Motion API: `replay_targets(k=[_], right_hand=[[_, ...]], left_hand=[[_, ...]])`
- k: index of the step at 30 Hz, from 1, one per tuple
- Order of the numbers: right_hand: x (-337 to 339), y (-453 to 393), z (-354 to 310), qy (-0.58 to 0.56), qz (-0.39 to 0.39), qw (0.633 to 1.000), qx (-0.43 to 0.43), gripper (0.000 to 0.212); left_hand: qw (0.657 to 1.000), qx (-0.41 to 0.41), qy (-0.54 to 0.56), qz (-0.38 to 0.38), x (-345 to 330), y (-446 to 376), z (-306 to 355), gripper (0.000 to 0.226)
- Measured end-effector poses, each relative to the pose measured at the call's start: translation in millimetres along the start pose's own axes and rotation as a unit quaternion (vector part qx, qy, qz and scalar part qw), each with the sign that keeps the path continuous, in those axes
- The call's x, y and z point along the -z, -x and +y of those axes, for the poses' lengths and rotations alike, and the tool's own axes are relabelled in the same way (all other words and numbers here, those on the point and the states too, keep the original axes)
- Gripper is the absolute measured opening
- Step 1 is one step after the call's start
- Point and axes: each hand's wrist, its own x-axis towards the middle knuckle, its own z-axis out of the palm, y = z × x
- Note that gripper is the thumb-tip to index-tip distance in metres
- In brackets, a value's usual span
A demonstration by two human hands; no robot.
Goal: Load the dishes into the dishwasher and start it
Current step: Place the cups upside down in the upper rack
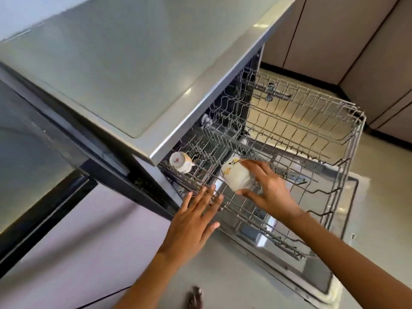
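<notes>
Nearest, the left hand [196,216] lies flat with fingers spread on the near-left edge of the pulled-out rack [289,175]. Just beyond, the right hand [269,192] is clamped around a white mug [236,177], tilted over the wires. Set crookedly, it could tip between tines. Farther left, a cup [181,162] sits upturned. The dishwasher [156,63] top is bare steel; pale floor [383,197] and cabinets [356,41] lie beyond.

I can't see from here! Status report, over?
Right hand holding white cup over upper rack. Left hand open at rack's edge. One cup already racked.
</notes>
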Motion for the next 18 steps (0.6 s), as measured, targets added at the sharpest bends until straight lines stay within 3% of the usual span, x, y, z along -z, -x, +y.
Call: replay_targets(k=[6, 10, 14, 18], right_hand=[[-24.7, -74.5, -8.2, 0.008, -0.137, 0.987, -0.084, 0.062], [-36.3, -117.3, -22.2, 0.052, -0.259, 0.945, -0.191, 0.058], [-47.6, -133.7, -29.2, 0.005, -0.271, 0.931, -0.244, 0.068], [-70.6, -135.4, -29.0, 0.057, -0.262, 0.931, -0.246, 0.064]], left_hand=[[0.999, 0.012, 0.023, 0.024, -9.1, -0.6, 2.4, 0.057], [1.000, 0.008, 0.019, 0.018, -12.2, -0.3, -3.2, 0.056], [0.999, 0.011, 0.023, 0.021, -14.5, 0.7, -1.1, 0.059], [0.999, 0.016, 0.026, 0.022, -16.2, 0.6, 1.0, 0.063]])
